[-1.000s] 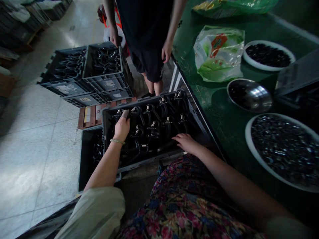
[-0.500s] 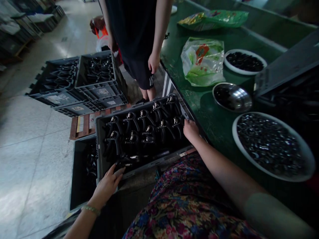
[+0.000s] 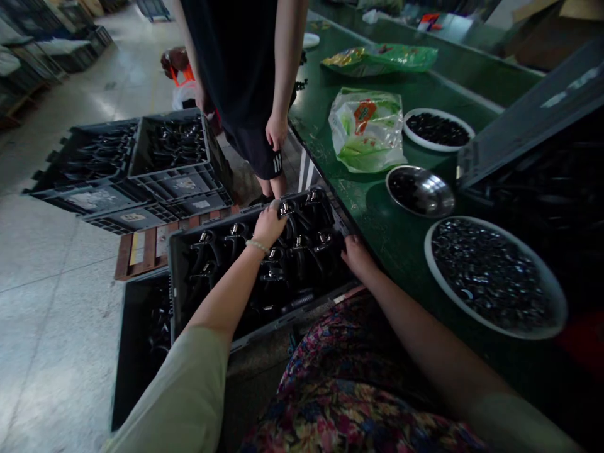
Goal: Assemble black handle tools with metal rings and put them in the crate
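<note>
A grey plastic crate point(image 3: 290, 309) stands in front of me, filled with rows of black, forked, curved-handled parts point(image 3: 302, 251) with shiny metal fittings. My left arm stretches across these parts. My left hand point(image 3: 270, 226) is at the crate's far rim, fingers bent down over it and their tips partly hidden. Beside the bench, my right hand point(image 3: 358, 257) is closed around the crate's right rim.
A co-worker point(image 3: 236, 75) stands beyond the crate. Stacked crates point(image 3: 174, 182) of black parts sit on a wooden pallet point(image 3: 148, 248). On the green bench point(image 3: 352, 198) are plastic bags point(image 3: 368, 129), a metal bowl point(image 3: 436, 192) and white trays point(image 3: 561, 314) of small dark parts. Another crate point(image 3: 125, 365) lies lower left.
My left hand has moved from the crate's near left corner across the parts to its far rim. My right hand stays at the right rim. The view has shifted slightly.
</note>
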`<state>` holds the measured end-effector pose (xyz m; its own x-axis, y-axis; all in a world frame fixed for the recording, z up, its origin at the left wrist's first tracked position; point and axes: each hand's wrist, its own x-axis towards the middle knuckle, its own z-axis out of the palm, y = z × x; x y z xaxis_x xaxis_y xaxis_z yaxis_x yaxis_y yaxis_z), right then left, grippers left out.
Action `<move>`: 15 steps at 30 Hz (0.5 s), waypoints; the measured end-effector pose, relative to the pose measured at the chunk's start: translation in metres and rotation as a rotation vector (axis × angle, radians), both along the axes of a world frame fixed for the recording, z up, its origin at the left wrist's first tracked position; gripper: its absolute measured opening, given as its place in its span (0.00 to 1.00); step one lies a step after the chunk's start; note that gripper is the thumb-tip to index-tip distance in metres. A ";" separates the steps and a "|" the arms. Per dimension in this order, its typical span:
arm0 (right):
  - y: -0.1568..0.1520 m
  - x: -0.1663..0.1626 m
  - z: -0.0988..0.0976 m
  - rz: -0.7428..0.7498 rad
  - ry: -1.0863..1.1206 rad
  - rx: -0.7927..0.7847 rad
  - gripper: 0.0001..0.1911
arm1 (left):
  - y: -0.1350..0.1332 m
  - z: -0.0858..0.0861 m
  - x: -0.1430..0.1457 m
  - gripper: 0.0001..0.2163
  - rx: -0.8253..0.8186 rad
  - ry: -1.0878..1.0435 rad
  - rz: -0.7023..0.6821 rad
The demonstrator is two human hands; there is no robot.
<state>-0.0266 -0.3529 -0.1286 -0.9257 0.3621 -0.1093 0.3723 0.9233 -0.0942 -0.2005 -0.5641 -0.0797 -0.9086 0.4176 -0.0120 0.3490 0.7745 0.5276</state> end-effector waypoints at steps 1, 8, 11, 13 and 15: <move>0.000 0.005 0.001 0.021 0.002 0.000 0.09 | 0.022 -0.010 -0.012 0.27 -0.009 -0.082 0.044; -0.009 0.043 -0.005 0.052 0.046 0.002 0.09 | 0.069 -0.050 -0.045 0.28 0.034 -0.251 0.112; -0.016 0.066 -0.012 0.064 0.043 -0.084 0.13 | 0.060 -0.045 -0.047 0.29 0.112 -0.236 0.075; -0.017 0.072 -0.014 0.100 0.021 -0.163 0.17 | 0.044 -0.034 -0.046 0.30 0.225 -0.191 0.045; -0.013 0.062 -0.012 0.136 0.022 -0.225 0.21 | 0.017 -0.017 -0.041 0.31 0.391 -0.173 -0.045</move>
<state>0.0357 -0.3656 -0.1408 -0.9672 0.2028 -0.1528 0.2417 0.9196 -0.3096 -0.2414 -0.5474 -0.0971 -0.8880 0.4599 0.0044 0.2585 0.4910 0.8319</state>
